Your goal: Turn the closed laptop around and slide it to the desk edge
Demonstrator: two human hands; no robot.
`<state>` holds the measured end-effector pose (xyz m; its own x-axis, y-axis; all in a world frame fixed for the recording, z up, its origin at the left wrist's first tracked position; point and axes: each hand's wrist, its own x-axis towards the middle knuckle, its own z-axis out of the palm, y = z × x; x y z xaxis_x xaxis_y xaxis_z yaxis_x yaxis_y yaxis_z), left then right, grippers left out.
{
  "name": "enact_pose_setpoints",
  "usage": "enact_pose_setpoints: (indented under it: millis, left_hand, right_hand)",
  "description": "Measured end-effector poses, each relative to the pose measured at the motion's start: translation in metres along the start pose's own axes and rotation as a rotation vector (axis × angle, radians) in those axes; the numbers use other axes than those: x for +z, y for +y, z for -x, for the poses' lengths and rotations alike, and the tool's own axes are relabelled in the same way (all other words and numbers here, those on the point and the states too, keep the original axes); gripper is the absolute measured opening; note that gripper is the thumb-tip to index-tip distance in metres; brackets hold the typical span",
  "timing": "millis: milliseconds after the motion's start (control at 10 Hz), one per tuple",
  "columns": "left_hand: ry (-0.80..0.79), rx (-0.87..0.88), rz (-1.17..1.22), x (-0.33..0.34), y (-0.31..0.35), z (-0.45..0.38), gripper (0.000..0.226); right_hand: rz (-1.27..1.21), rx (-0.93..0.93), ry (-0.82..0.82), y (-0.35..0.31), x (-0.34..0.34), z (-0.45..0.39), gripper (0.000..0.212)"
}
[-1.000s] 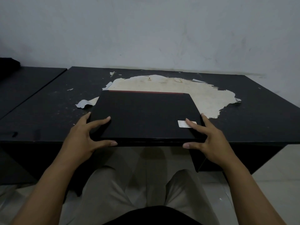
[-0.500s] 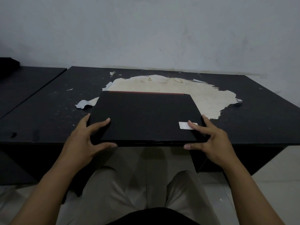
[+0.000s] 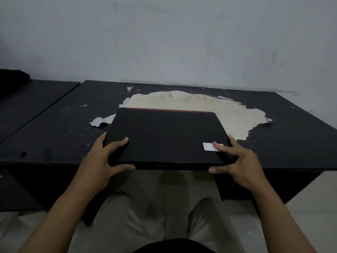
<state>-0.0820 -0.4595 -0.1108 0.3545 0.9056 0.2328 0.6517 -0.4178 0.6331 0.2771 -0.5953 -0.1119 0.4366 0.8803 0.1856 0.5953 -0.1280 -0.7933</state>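
- Laptop (image 3: 166,136) lies closed between my hands, its near edge at the desk (image 3: 54,128) edge.
- Left hand (image 3: 99,161) and right hand (image 3: 240,163) clamp its near corners, fingers on top, thumbs on the front edge.
- Slide looks finished; next I'd release both.

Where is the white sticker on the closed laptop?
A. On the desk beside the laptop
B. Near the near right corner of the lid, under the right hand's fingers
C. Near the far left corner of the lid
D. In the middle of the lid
B: the white sticker sits on the closed laptop by its near right corner, partly covered by a finger of the right hand.
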Motion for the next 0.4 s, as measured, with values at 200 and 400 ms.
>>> enact_pose_setpoints:
  millis: [200,400]
  left_hand:
    - [-0.169,-0.097,0.014,-0.014,0.020,-0.016,0.112]
    - [0.036,0.082,0.081,-0.021,0.084,-0.072,0.093]
  right_hand:
    - [0.231,0.085,-0.165,-0.030,-0.007,-0.015,0.082]
    - [0.442,0.153,-0.499,-0.114,-0.034,-0.062,0.093]
